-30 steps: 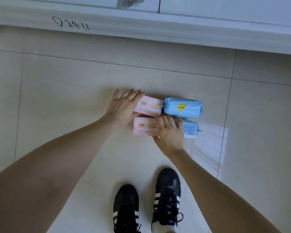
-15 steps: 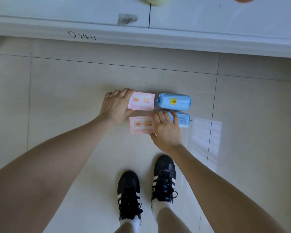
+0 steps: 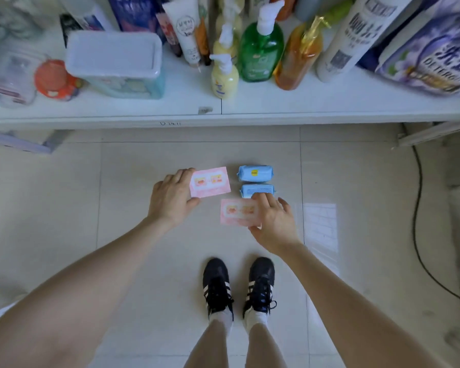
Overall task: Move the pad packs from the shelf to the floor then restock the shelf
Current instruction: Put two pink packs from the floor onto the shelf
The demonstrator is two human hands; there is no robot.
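Below a white shelf [image 3: 303, 108], on glossy beige floor tiles [image 3: 64, 208], the left hand [image 3: 171, 200] grasps the first pink pad pack [image 3: 210, 181] by its left end. The right hand [image 3: 272, 224] grasps the second pink pad pack [image 3: 238, 211]. Two blue packs [image 3: 255, 173] lie just beyond, the farther bearing a yellow sticker. The shelf carries a lidded tub [image 3: 114, 62], a green pump bottle [image 3: 260, 51] and a bag [image 3: 430, 57] reading "DETERG".

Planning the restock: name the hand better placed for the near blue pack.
Right, likely: the right hand, holding the near pink pack, is over the near blue pack; the left hand holds the far pink pack.
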